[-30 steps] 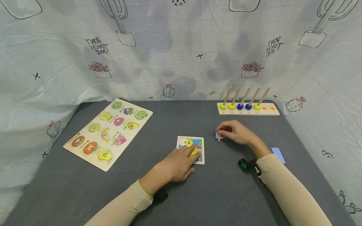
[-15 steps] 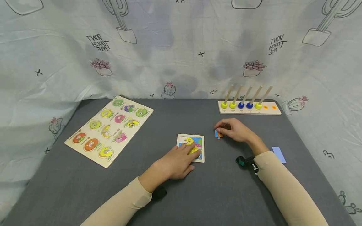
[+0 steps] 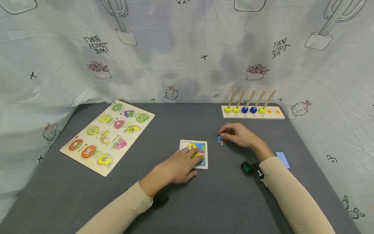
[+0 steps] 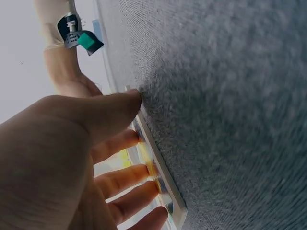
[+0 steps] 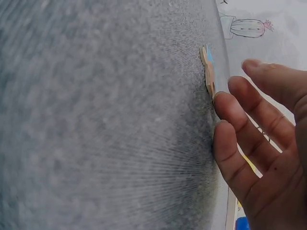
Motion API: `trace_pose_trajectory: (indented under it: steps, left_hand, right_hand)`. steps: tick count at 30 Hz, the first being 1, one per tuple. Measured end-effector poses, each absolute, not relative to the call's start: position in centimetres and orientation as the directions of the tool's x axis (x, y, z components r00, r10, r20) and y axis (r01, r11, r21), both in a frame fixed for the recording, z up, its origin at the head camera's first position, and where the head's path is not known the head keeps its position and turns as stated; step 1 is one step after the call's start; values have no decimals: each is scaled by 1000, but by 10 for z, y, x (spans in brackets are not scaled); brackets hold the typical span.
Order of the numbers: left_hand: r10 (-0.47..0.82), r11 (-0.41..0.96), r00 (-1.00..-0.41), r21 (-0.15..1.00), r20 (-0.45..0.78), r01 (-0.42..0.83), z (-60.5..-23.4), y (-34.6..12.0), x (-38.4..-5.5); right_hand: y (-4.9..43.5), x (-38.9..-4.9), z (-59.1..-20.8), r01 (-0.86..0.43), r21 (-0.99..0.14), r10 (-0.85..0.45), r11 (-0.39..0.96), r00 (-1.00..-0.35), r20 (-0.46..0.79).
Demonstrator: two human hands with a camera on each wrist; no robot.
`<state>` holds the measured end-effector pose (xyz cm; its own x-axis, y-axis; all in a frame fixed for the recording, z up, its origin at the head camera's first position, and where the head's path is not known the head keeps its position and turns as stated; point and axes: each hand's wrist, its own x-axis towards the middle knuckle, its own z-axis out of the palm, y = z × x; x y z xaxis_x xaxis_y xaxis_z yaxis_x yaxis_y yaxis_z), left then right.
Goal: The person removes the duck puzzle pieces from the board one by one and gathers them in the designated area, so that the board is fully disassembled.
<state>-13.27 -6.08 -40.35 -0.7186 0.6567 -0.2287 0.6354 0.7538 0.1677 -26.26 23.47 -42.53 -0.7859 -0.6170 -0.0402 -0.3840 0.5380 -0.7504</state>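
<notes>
My left hand (image 3: 181, 167) lies with fingers spread over a small wooden jigsaw puzzle (image 3: 206, 146) showing a yellow figure on blue. In the left wrist view its fingertips (image 4: 152, 188) rest on the picture, while the thumb is off to the side; part of the picture is covered. To the right of that puzzle, a small blue and orange puzzle piece (image 3: 220, 140) lies on the table. My right hand (image 3: 240, 135) is over it with loosely bent fingers. The right wrist view shows a fingertip at the edge of the piece (image 5: 209, 72), and the thumb apart from it.
A large wooden fruit puzzle board (image 3: 100, 133) lies at the left. At the back right stands a wooden peg board (image 3: 252, 116) with yellow and blue rings on upright pegs. A light blue card (image 3: 282, 160) lies beside the right forearm. A printed curtain (image 3: 187, 48) hangs behind the table.
The head view has shifted slightly. Both hands stay in nearly the same places, the left on the puzzle and the right over the piece.
</notes>
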Motion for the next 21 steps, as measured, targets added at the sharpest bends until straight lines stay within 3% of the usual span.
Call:
trace_pose_trajectory:
  steps: [12,21]
  left_hand:
    - [674,737,-727,41,-130,675,-415,-59,-129]
    - [695,719,-717,42,-52,694,-416,-57,-134]
  right_hand:
    - [218,-257,-419,-424,-748,-648,511,-761,-11]
    - [202,-255,-404,-478,-735,-687,481,-726,22]
